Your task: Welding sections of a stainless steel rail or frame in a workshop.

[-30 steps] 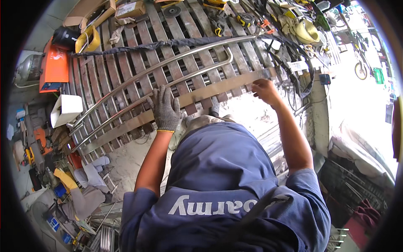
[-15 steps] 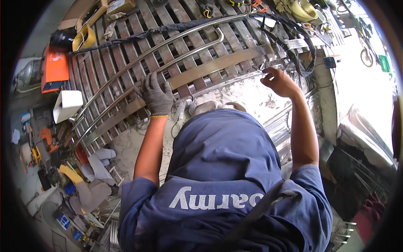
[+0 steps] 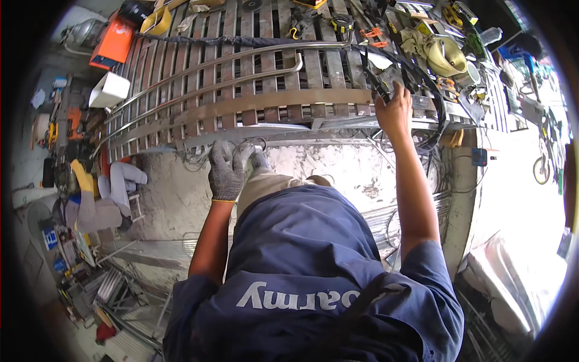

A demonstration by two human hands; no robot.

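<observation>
Slatted metal workbench (image 3: 265,66) runs across the far side of the view, crowded with gear. On it lie a long flat metal bar (image 3: 253,105) and two curved steel tubes (image 3: 241,75), all running left to right and sagging toward the left end. The flat bar lies nearest the bench's near edge, between the two hands.

Far left of the bench: an orange machine (image 3: 111,42), a white box (image 3: 108,90) just near of it, a yellow spool (image 3: 158,21) to its right. Far right: a tan cap-shaped thing (image 3: 445,55), orange clamps (image 3: 371,33), a mess of small tools. Thick black cable (image 3: 422,90) loops over the right end of the bench and drops off its near edge, right by the bare hand.

Below the bench, pale concrete floor (image 3: 338,175). Left on the floor, another person (image 3: 99,199) in grey with a yellow glove sits among scrap. A blue carton (image 3: 50,237) lies near left; print too small to tell.

Left hand (image 3: 228,170), in a grey knit glove with a yellow cuff, is raised at the bench's near edge, fingers curled shut on something small; the thing itself is hidden, cannot tell what. Thin wires (image 3: 253,145) hang beside it.

Right hand (image 3: 395,111), bare, reaches far out with arm straight, fingers closed around a dark handle or cable end (image 3: 381,90) at the bench's right near edge, touching the flat bar's right end.
</observation>
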